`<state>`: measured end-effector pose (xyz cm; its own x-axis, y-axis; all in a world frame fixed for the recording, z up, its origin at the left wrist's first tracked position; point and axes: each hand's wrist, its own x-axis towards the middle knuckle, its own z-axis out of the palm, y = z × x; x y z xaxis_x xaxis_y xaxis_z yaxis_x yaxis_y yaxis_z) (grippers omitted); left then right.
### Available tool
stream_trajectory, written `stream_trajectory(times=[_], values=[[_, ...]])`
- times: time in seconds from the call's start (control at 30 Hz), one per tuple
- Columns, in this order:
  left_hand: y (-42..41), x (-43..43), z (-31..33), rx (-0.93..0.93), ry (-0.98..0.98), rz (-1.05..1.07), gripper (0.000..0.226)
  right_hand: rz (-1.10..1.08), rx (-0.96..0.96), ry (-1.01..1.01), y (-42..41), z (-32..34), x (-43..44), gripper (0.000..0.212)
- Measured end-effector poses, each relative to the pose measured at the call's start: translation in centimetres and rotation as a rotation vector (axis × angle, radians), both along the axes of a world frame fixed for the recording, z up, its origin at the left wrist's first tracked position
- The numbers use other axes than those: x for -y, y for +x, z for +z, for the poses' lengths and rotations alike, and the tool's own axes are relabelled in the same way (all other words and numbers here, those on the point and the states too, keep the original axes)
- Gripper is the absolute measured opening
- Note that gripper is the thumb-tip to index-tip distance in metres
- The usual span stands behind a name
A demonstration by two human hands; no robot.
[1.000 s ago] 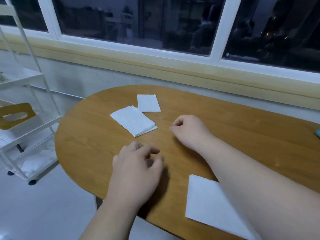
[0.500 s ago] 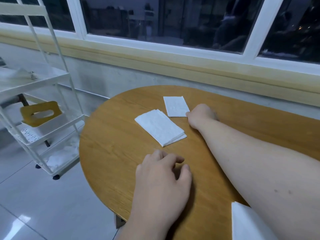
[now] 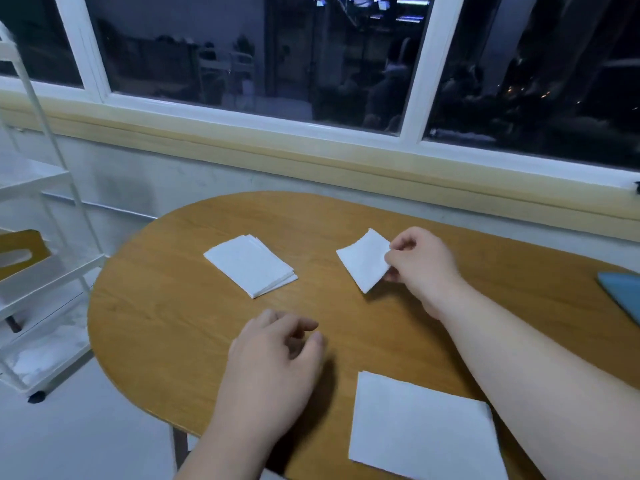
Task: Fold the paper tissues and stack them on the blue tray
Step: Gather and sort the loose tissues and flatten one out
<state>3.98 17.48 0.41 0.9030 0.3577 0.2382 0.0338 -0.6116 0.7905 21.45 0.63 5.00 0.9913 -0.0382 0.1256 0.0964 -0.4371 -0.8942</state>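
- Your right grip (image 3: 420, 263) pinches one folded tissue (image 3: 363, 259); left grip (image 3: 273, 362) loosely curled, empty.
- The folded stack (image 3: 251, 265): on tabletop (image 3: 173, 323), not on blue tray (image 3: 623, 296).
- The near sheet (image 3: 415, 424): awaiting folding.

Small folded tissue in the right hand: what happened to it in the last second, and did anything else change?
The right hand reached out, pinched the small folded tissue with its fingers and lifted it rightward, away from the stack. The left hand, the stack and the large sheet stayed where they were on the table.
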Motion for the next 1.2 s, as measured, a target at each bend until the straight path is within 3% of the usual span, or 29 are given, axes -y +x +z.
stream_trajectory(times=[0.17, 0.3, 0.47, 0.6, 0.77, 0.9, 0.97, 1.07, 1.2], values=[[-1.6, 2.7, 0.8, 0.064, -0.168, -0.171, 0.016, 0.069, 0.175, -0.023, -8.1, 1.3, 6.5, 0.021], [-3.2, 4.6, 1.0, 0.111, -0.195, -0.342, 0.03, 0.211, 0.157, 0.182, -14.0, 2.5, 9.8, 0.019], [-4.8, 5.9, 0.4, 0.019, -0.15, -0.559, 0.053, 0.331, 0.086, 0.497, -18.0, 2.5, 11.6, 0.026], [-5.6, 6.5, 0.4, 0.024, -0.172, -0.672, 0.054, 0.385, 0.064, 0.585, -19.0, 1.8, 12.3, 0.027], [-6.4, 6.9, 0.7, 0.022, -0.403, -0.594, 0.034, 0.372, 0.044, 0.487, -20.1, 1.4, 12.9, 0.017], [-6.6, 6.7, 0.9, 0.045, -0.382, -0.431, 0.03, 0.24, 0.063, 0.308, -20.4, -0.3, 13.6, 0.015], [-6.5, 6.7, 1.0, 0.037, -0.35, -0.373, 0.028, 0.163, 0.08, 0.172, -20.3, -1.3, 13.7, 0.025], [-6.1, 6.8, 0.9, 0.032, -0.329, -0.344, 0.025, 0.082, 0.057, 0.144, -20.1, -2.4, 13.4, 0.031], [-5.4, 6.5, 0.6, 0.048, -0.36, -0.286, 0.025, 0.018, 0.046, 0.115, -19.6, -2.4, 12.2, 0.02]])
